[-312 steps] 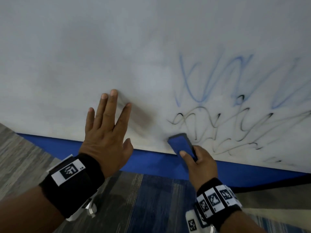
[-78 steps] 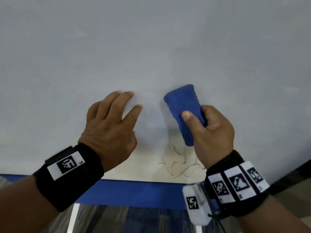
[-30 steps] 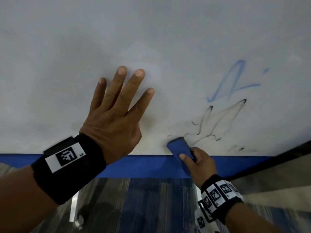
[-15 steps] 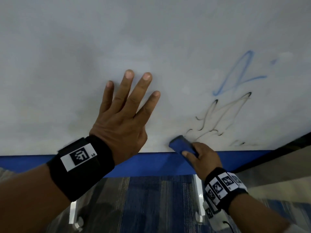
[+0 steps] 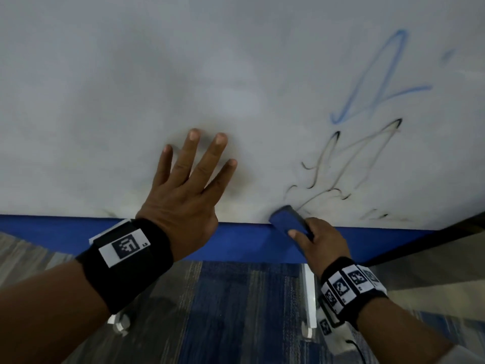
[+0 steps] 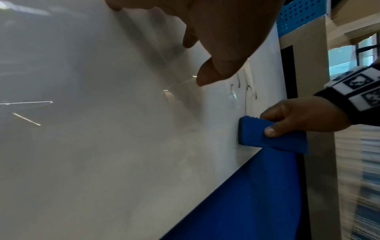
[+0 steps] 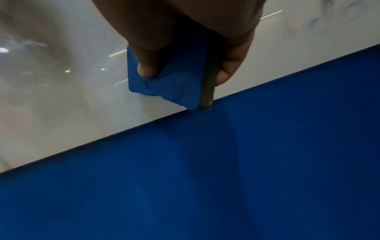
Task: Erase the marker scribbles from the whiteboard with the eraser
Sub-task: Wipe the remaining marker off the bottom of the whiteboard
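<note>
Since earlier, left hand (image 5: 183,195) slid right, flat; right hand (image 5: 319,239) grips eraser (image 5: 287,222); only head view shows blue scribble (image 5: 378,82).

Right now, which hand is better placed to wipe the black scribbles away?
Right hand: it grips the eraser just below the black scribbles. The left hand lies flat on the whiteboard.

The right hand (image 5: 319,239) covers the near half of the eraser (image 5: 284,219), so its length cannot be told. The blue scribble (image 5: 378,82) toward 2 o'clock is smeared and blurred. The black scribbles (image 5: 349,166) fade at their lower ends. The whiteboard (image 5: 157,74) runs past the picture's edge at 12, 3 and 9 o'clock. In the left wrist view the left hand (image 6: 216,32) is cut off at 12 o'clock.
</note>
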The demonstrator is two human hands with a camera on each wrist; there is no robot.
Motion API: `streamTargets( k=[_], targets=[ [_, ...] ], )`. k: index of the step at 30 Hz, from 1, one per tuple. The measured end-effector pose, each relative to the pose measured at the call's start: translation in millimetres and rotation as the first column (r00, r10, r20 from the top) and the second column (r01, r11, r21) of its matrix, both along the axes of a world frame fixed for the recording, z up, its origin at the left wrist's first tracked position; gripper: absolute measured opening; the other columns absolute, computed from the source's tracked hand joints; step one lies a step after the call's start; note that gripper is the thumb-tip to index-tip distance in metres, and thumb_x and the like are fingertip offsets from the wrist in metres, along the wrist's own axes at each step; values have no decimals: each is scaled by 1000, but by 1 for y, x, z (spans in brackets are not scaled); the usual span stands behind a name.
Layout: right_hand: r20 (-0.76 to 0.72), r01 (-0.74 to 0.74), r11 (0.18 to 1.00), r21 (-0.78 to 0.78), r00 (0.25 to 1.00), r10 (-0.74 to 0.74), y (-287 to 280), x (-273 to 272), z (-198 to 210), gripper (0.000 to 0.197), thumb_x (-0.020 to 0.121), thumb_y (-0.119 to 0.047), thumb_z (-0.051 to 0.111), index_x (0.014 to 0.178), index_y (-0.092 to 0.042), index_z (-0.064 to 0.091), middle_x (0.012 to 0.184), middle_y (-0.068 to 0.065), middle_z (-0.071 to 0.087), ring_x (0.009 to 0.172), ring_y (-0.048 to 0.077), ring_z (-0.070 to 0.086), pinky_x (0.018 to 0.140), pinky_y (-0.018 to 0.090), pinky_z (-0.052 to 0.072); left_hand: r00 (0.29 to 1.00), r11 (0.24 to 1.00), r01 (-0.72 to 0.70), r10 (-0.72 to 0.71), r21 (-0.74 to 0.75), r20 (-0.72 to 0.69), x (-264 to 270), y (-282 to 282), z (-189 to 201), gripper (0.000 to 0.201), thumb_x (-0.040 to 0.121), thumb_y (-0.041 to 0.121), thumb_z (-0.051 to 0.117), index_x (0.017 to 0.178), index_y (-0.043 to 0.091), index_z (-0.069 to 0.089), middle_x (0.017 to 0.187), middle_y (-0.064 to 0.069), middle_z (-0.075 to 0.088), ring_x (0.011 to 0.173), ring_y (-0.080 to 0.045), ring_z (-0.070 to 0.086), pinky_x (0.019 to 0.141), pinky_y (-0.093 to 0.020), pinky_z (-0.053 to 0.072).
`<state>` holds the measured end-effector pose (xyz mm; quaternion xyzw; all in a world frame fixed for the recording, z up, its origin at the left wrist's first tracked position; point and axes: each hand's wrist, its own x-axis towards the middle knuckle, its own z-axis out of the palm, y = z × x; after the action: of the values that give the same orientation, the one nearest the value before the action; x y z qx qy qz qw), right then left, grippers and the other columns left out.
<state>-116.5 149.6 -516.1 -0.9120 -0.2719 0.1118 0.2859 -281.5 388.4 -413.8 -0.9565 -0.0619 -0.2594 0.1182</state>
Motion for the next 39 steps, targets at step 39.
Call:
streamTargets(
  k=[39],
  targets=[
    [184,-172,977,-125,964,193,-25,37,-30,36,91,-46,57,100,-12,65,97,7,65,89,29,62,69,28,38,982,961,-184,172,-204,-76,15,-45,-20,102,70,23,75,157,-2,27,168,-24,5,154,-52,4,114,-72,28]
  ],
)
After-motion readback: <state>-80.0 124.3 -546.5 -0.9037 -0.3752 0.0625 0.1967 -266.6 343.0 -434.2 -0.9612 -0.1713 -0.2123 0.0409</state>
